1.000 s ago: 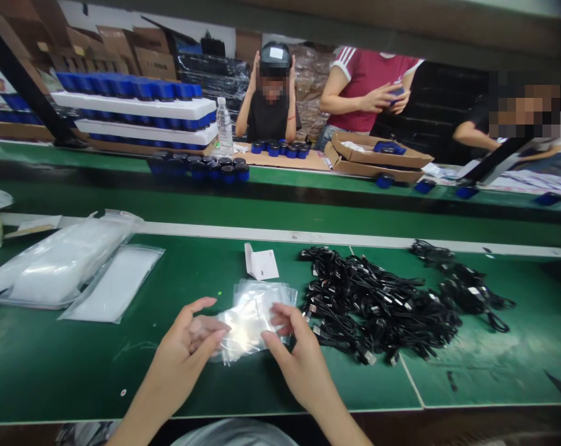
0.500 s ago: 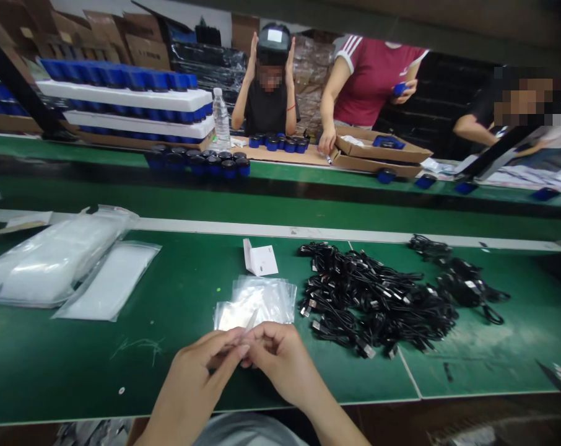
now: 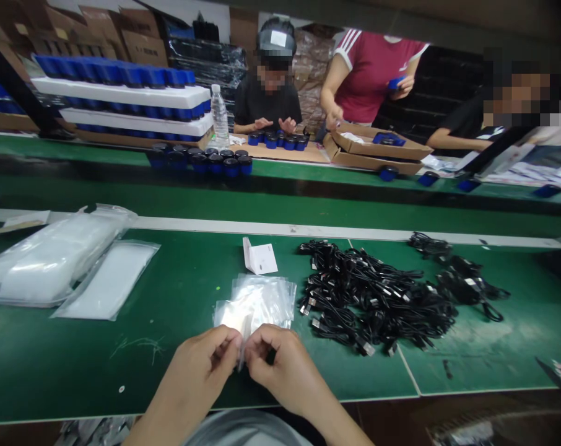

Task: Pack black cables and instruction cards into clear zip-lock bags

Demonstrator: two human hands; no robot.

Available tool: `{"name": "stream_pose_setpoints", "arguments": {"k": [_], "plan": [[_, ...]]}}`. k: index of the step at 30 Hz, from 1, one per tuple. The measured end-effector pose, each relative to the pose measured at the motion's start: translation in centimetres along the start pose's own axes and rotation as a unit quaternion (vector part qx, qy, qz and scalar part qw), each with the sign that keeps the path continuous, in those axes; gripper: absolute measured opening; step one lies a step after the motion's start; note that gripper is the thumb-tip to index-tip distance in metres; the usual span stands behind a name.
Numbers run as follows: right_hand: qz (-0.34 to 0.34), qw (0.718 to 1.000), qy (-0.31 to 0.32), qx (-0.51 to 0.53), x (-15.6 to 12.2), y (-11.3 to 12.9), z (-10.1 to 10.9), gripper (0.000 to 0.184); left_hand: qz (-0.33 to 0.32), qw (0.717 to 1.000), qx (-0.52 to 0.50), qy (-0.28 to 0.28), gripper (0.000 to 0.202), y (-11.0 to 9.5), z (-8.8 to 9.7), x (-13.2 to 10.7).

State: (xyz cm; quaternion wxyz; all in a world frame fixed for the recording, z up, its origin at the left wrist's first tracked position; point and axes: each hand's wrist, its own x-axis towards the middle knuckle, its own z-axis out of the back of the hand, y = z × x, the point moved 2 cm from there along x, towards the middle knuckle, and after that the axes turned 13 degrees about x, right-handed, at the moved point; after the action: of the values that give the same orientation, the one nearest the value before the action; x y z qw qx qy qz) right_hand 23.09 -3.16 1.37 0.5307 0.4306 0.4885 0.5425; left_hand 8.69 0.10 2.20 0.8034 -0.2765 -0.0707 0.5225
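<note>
My left hand (image 3: 206, 359) and my right hand (image 3: 278, 362) meet low in the middle of the green workbench (image 3: 136, 365). Both pinch the edge of a small clear plastic bag (image 3: 240, 341) between thumb and fingers. Just behind them lies a loose stack of similar clear bags (image 3: 262, 303), partly hidden by my fingers. To the right sits a heap of black cables (image 3: 373, 297). A folded white card (image 3: 260, 258) lies beyond the bags.
Large packs of clear bags (image 3: 62, 260) lie on the bench's left. A white rail (image 3: 280, 226) runs along its far side. Beyond it, blue-capped jars (image 3: 206, 162), foam trays, cardboard boxes (image 3: 376, 152) and several co-workers stand at a second bench.
My hands have come together from either side of the bags and now pinch one small bag at its edge. The far co-worker's hands have lowered from the head to the bench.
</note>
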Motion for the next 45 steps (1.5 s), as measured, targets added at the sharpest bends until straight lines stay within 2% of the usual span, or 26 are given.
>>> {"name": "stream_pose_setpoints", "arguments": {"k": [4, 8, 12, 15, 18, 20, 23, 24, 26, 29, 32, 35, 39, 42, 45], "plan": [[0.045, 0.996, -0.04, -0.061, -0.7, 0.6, -0.1, 0.012, -0.006, 1.0, -0.012, -0.007, 0.028, -0.1, -0.3, 0.1], [0.088, 0.988, -0.048, -0.121, -1.1, 0.7, -0.6, 0.026, -0.02, 0.999, -0.042, -0.027, 0.028, -0.5, -0.8, 0.2], [0.074, 0.971, -0.044, -0.222, -0.8, 0.1, -0.9, 0.019, -0.035, 0.997, -0.055, -0.047, 0.028, -0.5, -1.6, 0.3], [0.066, 0.948, -0.064, -0.304, -0.3, -0.4, -0.8, 0.019, -0.024, 0.994, -0.043, -0.101, 0.026, 0.0, -2.2, 0.1], [0.037, 0.935, -0.1, -0.338, 0.3, -0.4, 0.2, 0.018, 0.0, 0.99, -0.039, -0.138, 0.024, 0.6, -2.5, 0.0], [0.01, 0.947, -0.093, -0.307, 0.9, 0.0, 1.2, 0.019, 0.014, 0.989, -0.047, -0.143, 0.024, 0.8, -2.5, 0.0], [0.009, 0.983, -0.061, -0.173, 3.0, 1.0, 2.9, 0.015, 0.019, 0.989, -0.062, -0.13, 0.025, 1.0, -2.7, 0.2], [0.01, 0.989, -0.072, -0.126, 4.2, 1.4, 3.4, 0.022, 0.018, 0.99, -0.066, -0.125, 0.025, 1.1, -2.7, 0.3], [-0.013, 0.992, -0.107, -0.064, 7.1, 1.6, 4.3, 0.04, 0.017, 0.99, -0.073, -0.119, 0.025, 1.2, -2.9, 0.5], [-0.065, 0.993, -0.097, -0.03, 11.9, 1.4, 4.7, 0.047, 0.019, 0.989, -0.079, -0.126, 0.024, 1.3, -3.2, 0.6], [-0.125, 0.989, -0.078, -0.001, 15.0, 0.9, 4.6, 0.052, 0.018, 0.988, -0.083, -0.131, 0.026, 1.4, -3.4, 0.7], [-0.162, 0.985, -0.054, 0.011, 15.7, 0.5, 4.5, 0.046, 0.02, 0.986, -0.095, -0.133, 0.027, 1.5, -3.5, 0.7], [-0.181, 0.983, -0.012, 0.005, 15.3, 0.1, 4.7, 0.024, 0.028, 0.983, -0.125, -0.132, 0.025, 1.6, -3.5, 0.6], [-0.166, 0.986, -0.012, -0.01, 14.9, 0.0, 5.1, 0.021, 0.05, 0.977, -0.158, -0.132, 0.025, 1.6, -3.4, 0.5], [-0.113, 0.991, -0.053, -0.039, 13.8, 0.4, 5.6, 0.02, 0.087, 0.967, -0.201, -0.131, 0.025, 1.8, -3.0, 0.7]]}}
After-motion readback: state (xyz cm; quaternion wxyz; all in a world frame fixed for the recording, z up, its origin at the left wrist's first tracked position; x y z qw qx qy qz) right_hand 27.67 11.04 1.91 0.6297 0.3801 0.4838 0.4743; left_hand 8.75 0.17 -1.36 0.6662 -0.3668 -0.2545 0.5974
